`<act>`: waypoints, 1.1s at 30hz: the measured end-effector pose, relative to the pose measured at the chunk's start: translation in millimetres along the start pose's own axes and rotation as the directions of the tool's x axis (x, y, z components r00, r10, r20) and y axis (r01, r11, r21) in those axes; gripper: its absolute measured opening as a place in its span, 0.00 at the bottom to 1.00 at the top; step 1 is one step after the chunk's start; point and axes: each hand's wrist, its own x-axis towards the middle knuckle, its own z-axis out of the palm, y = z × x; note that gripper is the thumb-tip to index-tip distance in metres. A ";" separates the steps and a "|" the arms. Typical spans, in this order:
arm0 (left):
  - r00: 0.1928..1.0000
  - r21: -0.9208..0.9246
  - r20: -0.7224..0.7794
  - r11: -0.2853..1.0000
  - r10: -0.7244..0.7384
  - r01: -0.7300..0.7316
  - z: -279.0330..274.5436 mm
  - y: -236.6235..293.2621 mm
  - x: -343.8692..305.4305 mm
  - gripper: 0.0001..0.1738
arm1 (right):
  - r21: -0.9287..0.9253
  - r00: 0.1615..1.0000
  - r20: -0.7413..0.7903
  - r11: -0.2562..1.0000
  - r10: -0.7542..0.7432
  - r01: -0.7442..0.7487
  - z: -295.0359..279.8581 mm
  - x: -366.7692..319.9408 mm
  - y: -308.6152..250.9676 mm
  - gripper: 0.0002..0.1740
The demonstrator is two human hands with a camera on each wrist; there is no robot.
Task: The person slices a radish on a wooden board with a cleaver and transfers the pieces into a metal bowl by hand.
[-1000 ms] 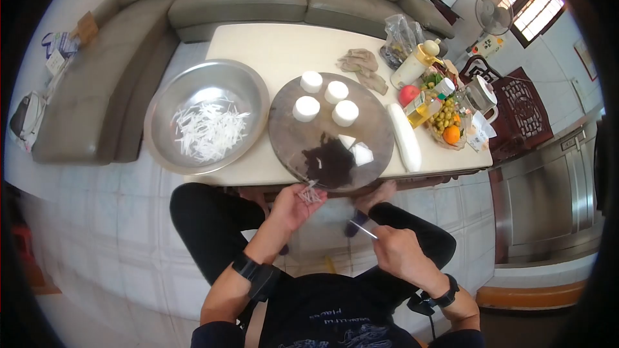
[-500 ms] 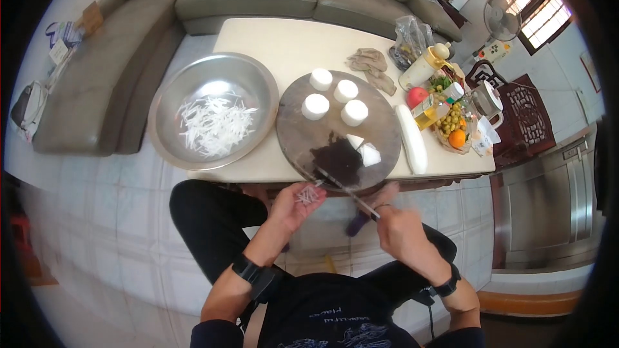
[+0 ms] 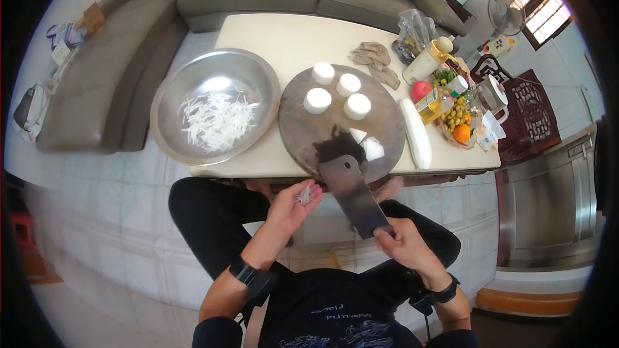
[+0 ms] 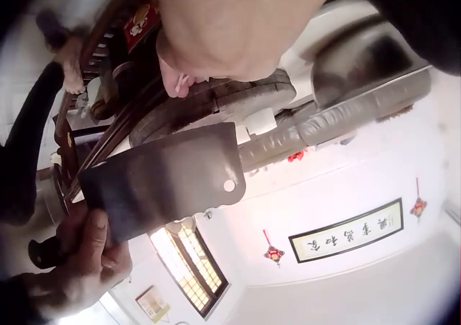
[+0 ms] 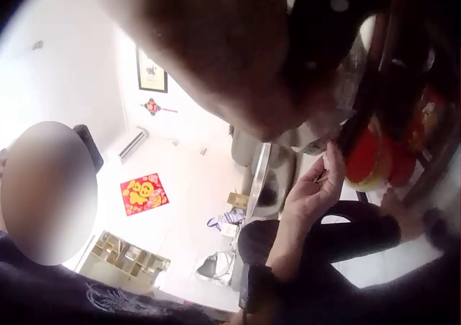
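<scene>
My left hand (image 3: pixel 291 208), palm up just off the near edge of the round chopping board (image 3: pixel 293 130), holds thin white radish shreds (image 3: pixel 304 196) in cupped fingers. In my right hand (image 3: pixel 406 243) is a cleaver (image 3: pixel 351 190), gripped by its dark handle (image 4: pixel 47 253). The broad blade shows its flat side, and its holed far corner overlaps the board's near edge. Several thick white radish rounds (image 3: pixel 317 100) stand at the back of the board. Smaller cut pieces (image 3: pixel 373 149) lie near its front right, beside a dark wet patch.
A wide metal basin (image 3: pixel 169 130) with a heap of white shreds (image 3: pixel 219 122) stands left of the board. On the right lie a long peeled white radish (image 3: pixel 416 135), an oil bottle (image 3: pixel 433 107), fruit (image 3: pixel 461 133) and a flask (image 3: pixel 422 64). A cloth (image 3: pixel 374 59) lies behind.
The cleaver has come up from low by my right side to the board's near edge, and its blade has turned from edge-on to flat-side up. My left hand stays nearly in place with the shreds.
</scene>
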 end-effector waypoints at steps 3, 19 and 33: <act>0.999 -0.001 0.044 1.000 -0.012 0.012 3.0 5.2 -14.2 0.15 | 0.368 0.964 0.172 0.895 0.201 -0.252 -3.1 -2.6 -4.9 0.12; 0.464 0.814 0.409 -0.085 0.785 -0.575 89.0 167.5 -50.2 0.16 | 0.757 0.968 -0.039 0.640 0.248 -0.134 -32.0 -13.6 15.9 0.05; 0.390 0.811 0.582 -0.540 0.713 -0.223 98.1 201.6 -5.4 0.12 | 0.650 0.983 -0.097 0.758 0.153 -0.054 -83.0 21.0 23.9 0.09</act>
